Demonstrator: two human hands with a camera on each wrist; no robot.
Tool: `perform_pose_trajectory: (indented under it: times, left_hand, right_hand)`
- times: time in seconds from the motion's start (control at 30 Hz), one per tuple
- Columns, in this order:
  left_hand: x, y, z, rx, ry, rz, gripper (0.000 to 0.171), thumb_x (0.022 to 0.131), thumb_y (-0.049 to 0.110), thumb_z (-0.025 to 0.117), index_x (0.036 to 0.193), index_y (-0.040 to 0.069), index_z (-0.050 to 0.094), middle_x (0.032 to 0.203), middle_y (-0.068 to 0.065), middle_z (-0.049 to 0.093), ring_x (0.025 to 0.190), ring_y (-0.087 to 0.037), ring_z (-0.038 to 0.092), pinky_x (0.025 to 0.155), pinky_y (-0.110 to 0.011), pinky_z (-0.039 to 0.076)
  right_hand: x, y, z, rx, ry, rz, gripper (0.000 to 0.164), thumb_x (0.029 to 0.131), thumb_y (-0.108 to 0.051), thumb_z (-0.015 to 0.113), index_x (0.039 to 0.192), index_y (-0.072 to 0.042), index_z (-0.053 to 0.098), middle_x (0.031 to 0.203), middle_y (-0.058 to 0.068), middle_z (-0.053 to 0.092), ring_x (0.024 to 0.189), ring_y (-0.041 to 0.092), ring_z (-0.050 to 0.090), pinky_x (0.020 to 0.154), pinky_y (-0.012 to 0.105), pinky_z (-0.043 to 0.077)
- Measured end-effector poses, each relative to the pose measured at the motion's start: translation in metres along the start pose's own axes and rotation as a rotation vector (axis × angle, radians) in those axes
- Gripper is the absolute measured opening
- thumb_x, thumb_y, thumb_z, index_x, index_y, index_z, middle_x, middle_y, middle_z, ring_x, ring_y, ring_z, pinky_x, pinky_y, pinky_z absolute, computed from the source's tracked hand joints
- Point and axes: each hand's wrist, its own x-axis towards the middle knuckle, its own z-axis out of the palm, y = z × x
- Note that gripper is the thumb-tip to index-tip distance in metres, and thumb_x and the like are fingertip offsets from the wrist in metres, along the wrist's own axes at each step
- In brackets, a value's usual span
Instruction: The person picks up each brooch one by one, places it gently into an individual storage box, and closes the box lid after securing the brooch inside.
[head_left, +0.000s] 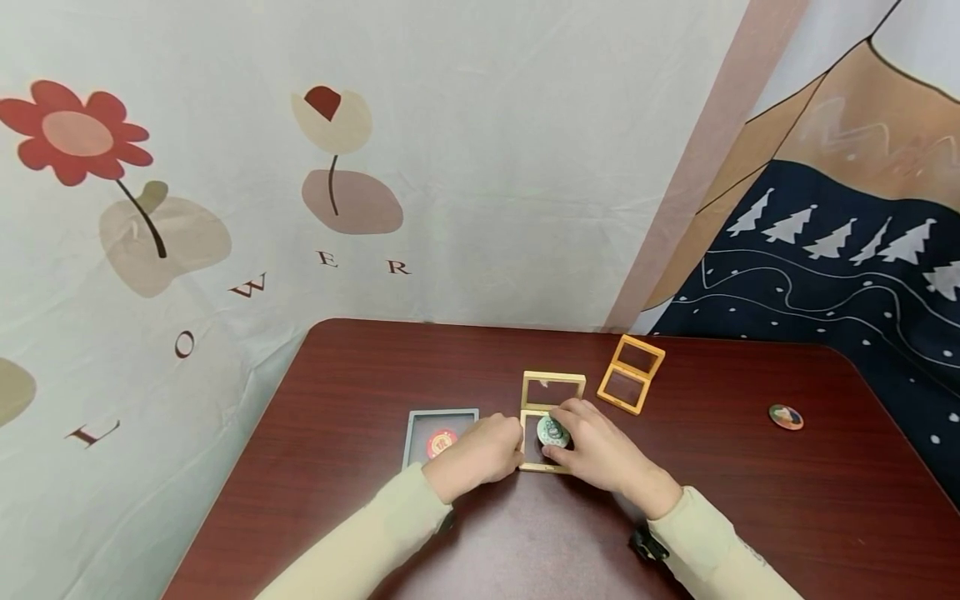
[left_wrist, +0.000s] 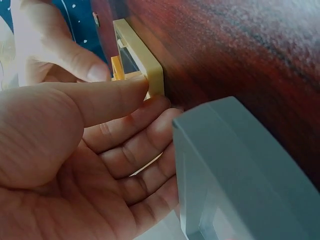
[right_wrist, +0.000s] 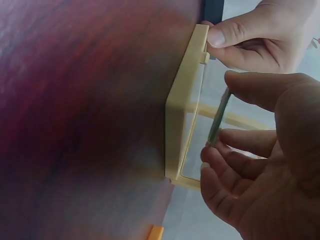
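The worktop [head_left: 787,508] is reddish brown with darker wood-grain streaks. Near the middle of its far edge, the case [head_left: 535,409] has a pale yellow frame; the disc [head_left: 552,432] over it is pale green with dark markings. Closer to the left edge, the tray [head_left: 442,412] is grey-blue, its chip [head_left: 441,443] red with a cream centre. Nearer the far edge, the folding frame [head_left: 632,372] is orange. Toward the right edge, the badge [head_left: 786,417] mixes green, white and orange. Both sleeves [head_left: 390,525] are plain cream.
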Motion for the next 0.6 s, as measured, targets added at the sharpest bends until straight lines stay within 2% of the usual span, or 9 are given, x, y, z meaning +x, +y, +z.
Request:
perform_pose_trajectory:
  times: [0.3,0.6]
  left_hand:
    - [-0.0001,-0.0002,0.0,-0.007,-0.002,-0.007,0.039,0.091,0.015,0.079,0.058,0.019,0.059,0.058,0.007,0.053,0.055,-0.01,0.049,0.056,-0.03,0.044]
    - [-0.0003,-0.0002,-0.0006,-0.02,-0.001,-0.006,0.04,0.091,0.014,0.079,0.058,0.019,0.059,0.057,0.007,0.053,0.055,-0.01,0.048,0.055,-0.029,0.044]
  right_hand:
    - [0.0011,0.0039,0.0042,-0.025,-0.007,-0.071,0.042,0.084,-0.018,0.088,0.117,0.003,0.072,0.115,0.009,0.068,0.103,0.022,0.063,0.087,0.039,0.054]
    - [0.0012,0.0033,0.0046,-0.05,-0.023,-0.088,0.041,0.083,-0.017,0.089,0.115,0.004,0.073,0.112,0.011,0.069,0.102,0.025,0.064,0.087,0.042,0.054]
